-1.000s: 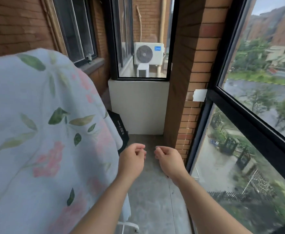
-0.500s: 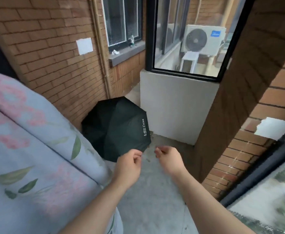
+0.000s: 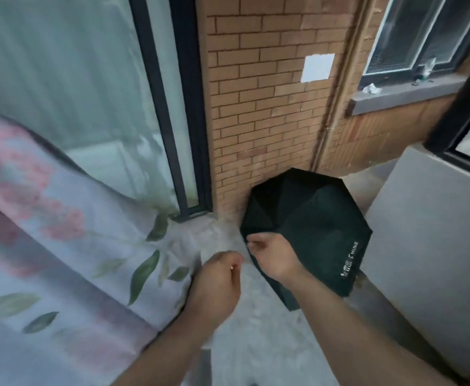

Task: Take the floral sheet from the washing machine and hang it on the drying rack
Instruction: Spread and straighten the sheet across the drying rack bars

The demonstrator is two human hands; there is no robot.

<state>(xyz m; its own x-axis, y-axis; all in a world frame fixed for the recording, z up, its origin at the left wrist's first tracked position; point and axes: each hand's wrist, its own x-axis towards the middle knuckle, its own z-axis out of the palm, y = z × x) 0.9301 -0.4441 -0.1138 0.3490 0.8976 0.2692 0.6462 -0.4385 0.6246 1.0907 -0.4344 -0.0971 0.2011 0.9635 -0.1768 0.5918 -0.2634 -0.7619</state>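
Your left hand [image 3: 217,285] hovers loosely curled just beside the edge of the draped floral sheet [image 3: 75,246], holding nothing. Your right hand [image 3: 273,256], also loosely curled, is in front of the open black umbrella [image 3: 311,218], which lies on the floor [image 3: 256,344] against the brick wall [image 3: 256,107].

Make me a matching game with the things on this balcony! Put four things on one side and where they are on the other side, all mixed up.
Things:
1. floral sheet
2. black umbrella
3. white patch
4. crumpled white scrap

Places:
A. lying on the window sill
B. open on the floor, at the foot of the wall
C. draped at the left
D. up on the brick wall

Right pairs: 1-C, 2-B, 3-D, 4-A.
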